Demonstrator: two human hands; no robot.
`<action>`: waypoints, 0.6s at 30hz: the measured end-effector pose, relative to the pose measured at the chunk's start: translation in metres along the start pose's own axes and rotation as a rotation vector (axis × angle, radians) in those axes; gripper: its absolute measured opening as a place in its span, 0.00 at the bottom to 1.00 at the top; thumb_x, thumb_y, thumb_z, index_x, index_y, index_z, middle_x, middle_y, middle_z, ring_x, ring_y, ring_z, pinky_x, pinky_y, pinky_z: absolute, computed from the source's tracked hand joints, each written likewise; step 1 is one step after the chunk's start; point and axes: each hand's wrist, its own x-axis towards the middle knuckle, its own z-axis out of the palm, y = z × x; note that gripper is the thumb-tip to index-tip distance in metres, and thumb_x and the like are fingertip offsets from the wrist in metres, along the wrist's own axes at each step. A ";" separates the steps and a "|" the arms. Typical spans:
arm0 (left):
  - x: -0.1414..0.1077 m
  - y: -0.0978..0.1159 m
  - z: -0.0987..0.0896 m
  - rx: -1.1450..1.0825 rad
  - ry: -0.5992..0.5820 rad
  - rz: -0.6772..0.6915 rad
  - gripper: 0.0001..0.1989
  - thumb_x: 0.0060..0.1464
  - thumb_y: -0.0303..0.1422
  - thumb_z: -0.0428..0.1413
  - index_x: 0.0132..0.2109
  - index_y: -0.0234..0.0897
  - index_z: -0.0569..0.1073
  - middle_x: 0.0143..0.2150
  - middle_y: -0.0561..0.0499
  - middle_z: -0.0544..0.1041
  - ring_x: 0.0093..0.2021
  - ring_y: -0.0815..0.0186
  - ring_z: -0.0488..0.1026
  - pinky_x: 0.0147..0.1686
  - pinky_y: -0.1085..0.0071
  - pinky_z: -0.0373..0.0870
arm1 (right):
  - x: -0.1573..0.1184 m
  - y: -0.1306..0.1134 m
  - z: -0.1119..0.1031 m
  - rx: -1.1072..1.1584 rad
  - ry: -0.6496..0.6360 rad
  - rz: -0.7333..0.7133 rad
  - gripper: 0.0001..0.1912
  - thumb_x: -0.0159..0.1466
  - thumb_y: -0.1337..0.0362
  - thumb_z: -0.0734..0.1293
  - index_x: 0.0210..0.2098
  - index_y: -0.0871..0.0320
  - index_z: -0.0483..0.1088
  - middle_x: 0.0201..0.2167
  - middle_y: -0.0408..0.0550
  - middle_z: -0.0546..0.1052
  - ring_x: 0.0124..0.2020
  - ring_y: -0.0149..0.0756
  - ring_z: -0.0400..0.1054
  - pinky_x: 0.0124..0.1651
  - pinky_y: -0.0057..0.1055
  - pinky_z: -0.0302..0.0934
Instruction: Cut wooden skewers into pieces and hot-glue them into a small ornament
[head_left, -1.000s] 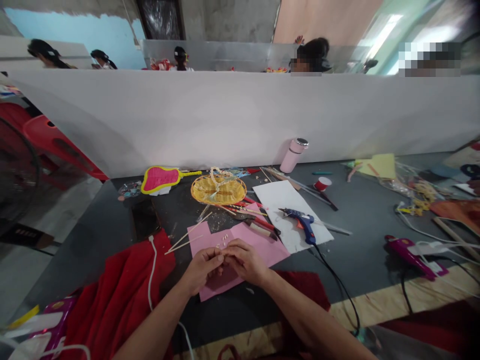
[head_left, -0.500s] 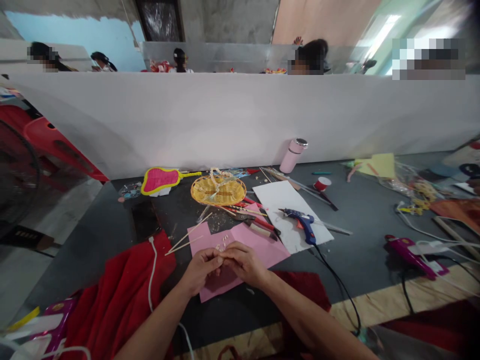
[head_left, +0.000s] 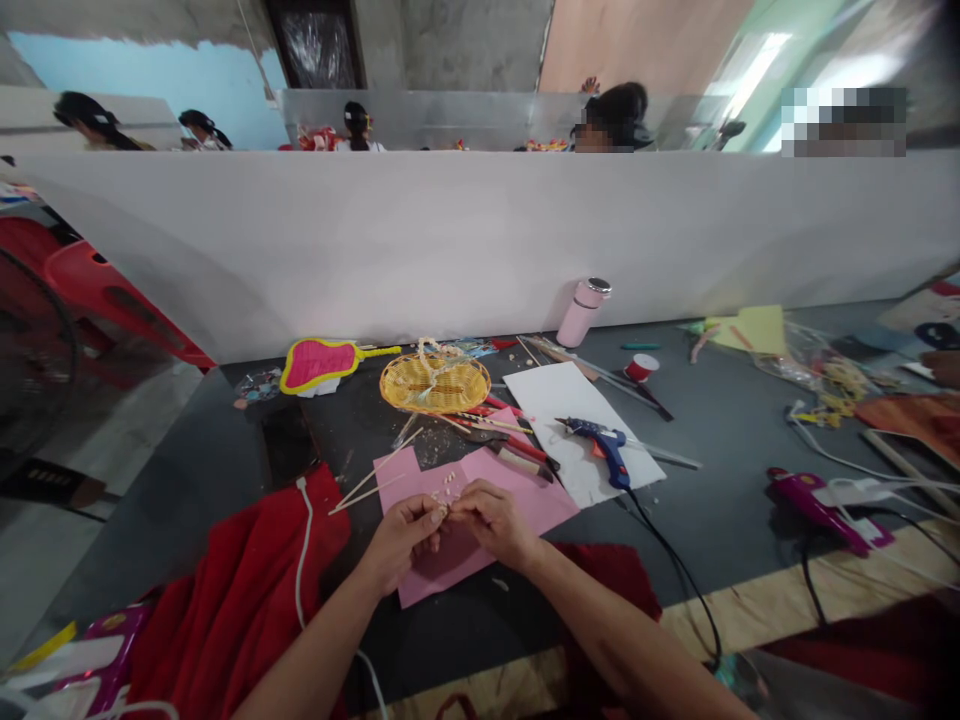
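Observation:
My left hand [head_left: 411,530] and my right hand [head_left: 491,518] meet over a pink sheet of paper [head_left: 536,497], fingertips pinched close together. Between them is a tiny pale piece, too small to name. Several small pale bits [head_left: 449,480] lie on the paper just beyond my fingers. Left of the paper rest thin wooden sticks [head_left: 375,470]. Red-handled pliers [head_left: 529,450] lie on the paper's far part. Behind them stands a yellow woven basket [head_left: 405,388] with a pale braided string in it.
A blue glue gun [head_left: 611,450] lies on a white board [head_left: 551,400], its cord trailing toward me. Red cloth [head_left: 255,560] and a phone [head_left: 289,445] are at left. A pink bottle [head_left: 583,312] stands by the white partition [head_left: 480,240]. Purple device [head_left: 825,510] at right.
My fingertips have shifted slightly and parted a little, so a bit of the pale piece shows between them. The objects on the table stay where they were.

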 end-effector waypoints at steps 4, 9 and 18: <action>0.001 0.002 0.000 -0.046 -0.034 -0.006 0.10 0.46 0.35 0.60 0.30 0.31 0.71 0.27 0.50 0.73 0.20 0.77 0.63 0.21 0.79 0.57 | 0.001 -0.003 -0.003 -0.011 -0.038 0.072 0.05 0.62 0.68 0.61 0.33 0.58 0.68 0.26 0.46 0.72 0.29 0.30 0.66 0.33 0.27 0.61; 0.002 0.001 -0.002 -0.048 -0.015 -0.002 0.10 0.47 0.35 0.60 0.30 0.31 0.71 0.27 0.50 0.74 0.20 0.77 0.63 0.21 0.79 0.58 | -0.001 -0.002 -0.002 -0.056 -0.046 0.147 0.03 0.61 0.66 0.62 0.31 0.58 0.66 0.25 0.44 0.69 0.24 0.27 0.61 0.27 0.24 0.57; 0.001 0.000 -0.002 -0.058 -0.020 0.001 0.12 0.45 0.37 0.61 0.29 0.31 0.70 0.26 0.50 0.73 0.20 0.76 0.63 0.22 0.78 0.58 | -0.003 -0.001 -0.002 -0.030 -0.061 0.109 0.06 0.63 0.64 0.61 0.30 0.58 0.65 0.26 0.45 0.69 0.26 0.29 0.62 0.29 0.26 0.58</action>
